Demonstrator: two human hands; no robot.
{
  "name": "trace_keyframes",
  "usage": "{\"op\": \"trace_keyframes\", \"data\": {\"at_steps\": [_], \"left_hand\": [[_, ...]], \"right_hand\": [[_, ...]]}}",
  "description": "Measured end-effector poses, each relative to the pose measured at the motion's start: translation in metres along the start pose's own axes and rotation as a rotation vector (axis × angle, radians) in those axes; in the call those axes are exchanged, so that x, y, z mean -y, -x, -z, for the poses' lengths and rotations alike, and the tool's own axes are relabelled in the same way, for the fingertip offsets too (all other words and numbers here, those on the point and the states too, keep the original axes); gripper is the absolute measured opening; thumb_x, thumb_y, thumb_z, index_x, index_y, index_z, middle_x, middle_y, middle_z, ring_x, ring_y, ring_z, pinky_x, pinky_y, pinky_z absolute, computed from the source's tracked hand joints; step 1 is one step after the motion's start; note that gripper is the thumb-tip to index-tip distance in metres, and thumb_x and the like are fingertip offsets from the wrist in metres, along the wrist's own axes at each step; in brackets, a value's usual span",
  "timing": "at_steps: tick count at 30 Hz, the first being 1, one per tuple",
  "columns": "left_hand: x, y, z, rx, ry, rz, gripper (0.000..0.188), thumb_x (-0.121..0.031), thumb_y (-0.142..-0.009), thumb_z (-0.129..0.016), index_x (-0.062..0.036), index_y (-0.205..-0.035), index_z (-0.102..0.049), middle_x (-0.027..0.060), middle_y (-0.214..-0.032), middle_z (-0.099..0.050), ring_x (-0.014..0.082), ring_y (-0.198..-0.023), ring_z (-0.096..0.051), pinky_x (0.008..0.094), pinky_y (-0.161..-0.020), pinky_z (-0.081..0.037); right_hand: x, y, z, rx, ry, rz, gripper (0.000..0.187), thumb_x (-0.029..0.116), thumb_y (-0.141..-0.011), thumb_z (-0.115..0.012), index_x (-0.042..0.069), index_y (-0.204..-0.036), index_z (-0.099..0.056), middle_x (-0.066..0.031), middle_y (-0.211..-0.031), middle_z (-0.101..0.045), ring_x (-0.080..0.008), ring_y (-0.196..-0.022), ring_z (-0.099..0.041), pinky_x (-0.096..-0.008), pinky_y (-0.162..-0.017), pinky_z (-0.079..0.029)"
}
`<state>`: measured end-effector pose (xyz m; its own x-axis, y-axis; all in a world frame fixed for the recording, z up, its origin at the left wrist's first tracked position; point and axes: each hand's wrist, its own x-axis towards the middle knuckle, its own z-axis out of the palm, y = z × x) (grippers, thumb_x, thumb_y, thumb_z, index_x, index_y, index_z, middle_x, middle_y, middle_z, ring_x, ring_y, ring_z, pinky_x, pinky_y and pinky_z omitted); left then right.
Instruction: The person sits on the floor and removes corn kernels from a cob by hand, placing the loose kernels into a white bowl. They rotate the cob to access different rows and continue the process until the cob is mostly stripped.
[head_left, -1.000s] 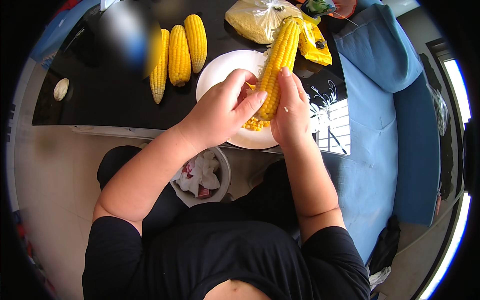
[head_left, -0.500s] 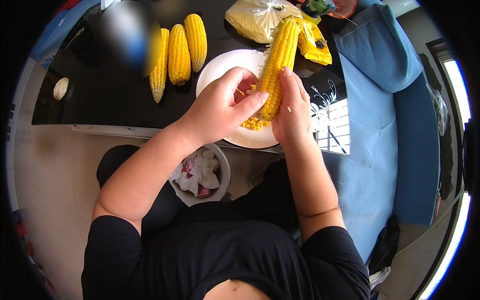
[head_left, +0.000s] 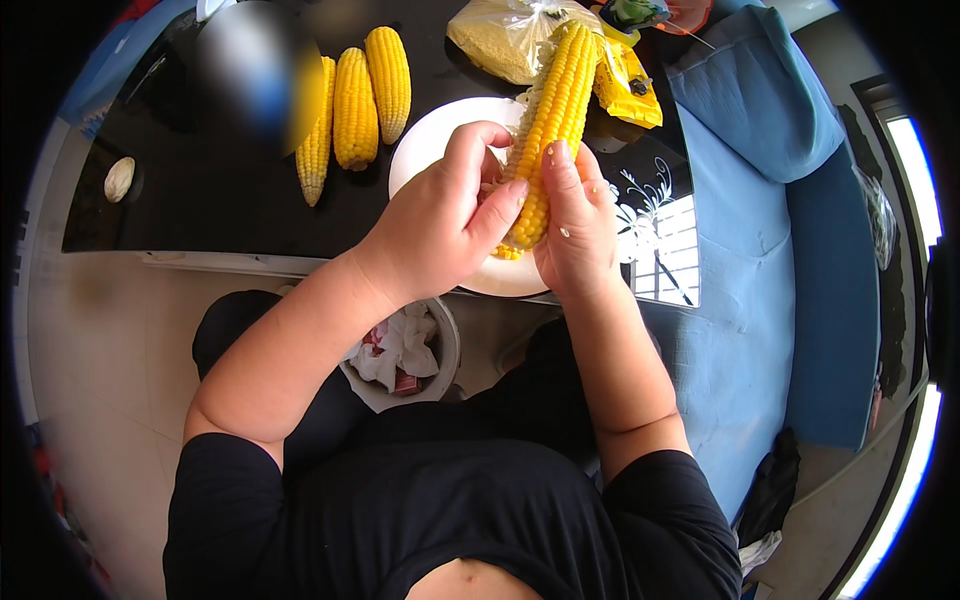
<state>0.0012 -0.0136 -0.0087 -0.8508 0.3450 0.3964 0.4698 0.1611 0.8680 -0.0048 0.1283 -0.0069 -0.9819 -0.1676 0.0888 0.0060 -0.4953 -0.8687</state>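
Both hands hold an ear of corn [head_left: 562, 100], tilted with its far end up and to the right. A bare strip of cob without kernels runs along its left side. My left hand [head_left: 450, 205] is closed on its lower left part, the thumb pressed at the near end. My right hand [head_left: 580, 220] wraps the right side, thumb lying along the kernels, with small pale bits stuck to the skin. Beneath is a white plate [head_left: 425, 135] with loose corn kernels [head_left: 508, 253], mostly hidden by the hands. Some left fingertips are hidden behind the ear.
Three whole ears of corn [head_left: 356, 110] lie on the black table [head_left: 215, 205] at the left. Behind the plate sit a clear bag of yellow grain [head_left: 495, 45] and a yellow packet [head_left: 628, 90]. A bin [head_left: 450, 345] with crumpled tissues stands below; a blue sofa [head_left: 735, 300] is at right.
The corn ear and both hands have shifted slightly. My right thumb has moved a little left and down on the ear. Fewer of the kernels on the plate show now.
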Motion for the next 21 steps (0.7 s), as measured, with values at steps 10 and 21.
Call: {"op": "trace_keyframes", "data": {"at_steps": [10,21], "left_hand": [[0.005,0.000,-0.004,-0.104,-0.359,-0.222,0.031,-0.007,-0.083,-0.048,0.0033,-0.111,-0.039,0.0195,-0.076,-0.058,0.0342,-0.064,-0.058,0.0403,-0.057,-0.047],[0.013,-0.004,-0.002,-0.104,-0.075,-0.151,0.029,-0.007,-0.086,-0.046,0.0012,-0.113,-0.039,0.0172,-0.083,-0.057,0.0279,-0.072,-0.059,0.0342,-0.066,-0.047]], "right_hand": [[-0.005,-0.001,-0.005,-0.056,0.003,0.049,0.042,0.027,-0.087,-0.058,0.000,-0.115,-0.042,-0.0046,-0.099,-0.053,-0.0114,-0.087,-0.053,-0.0254,-0.078,-0.044],[-0.002,-0.003,-0.002,-0.039,-0.042,0.005,0.040,0.027,-0.088,-0.056,0.000,-0.115,-0.043,-0.0042,-0.101,-0.052,-0.0102,-0.091,-0.050,-0.0251,-0.082,-0.041]]}}
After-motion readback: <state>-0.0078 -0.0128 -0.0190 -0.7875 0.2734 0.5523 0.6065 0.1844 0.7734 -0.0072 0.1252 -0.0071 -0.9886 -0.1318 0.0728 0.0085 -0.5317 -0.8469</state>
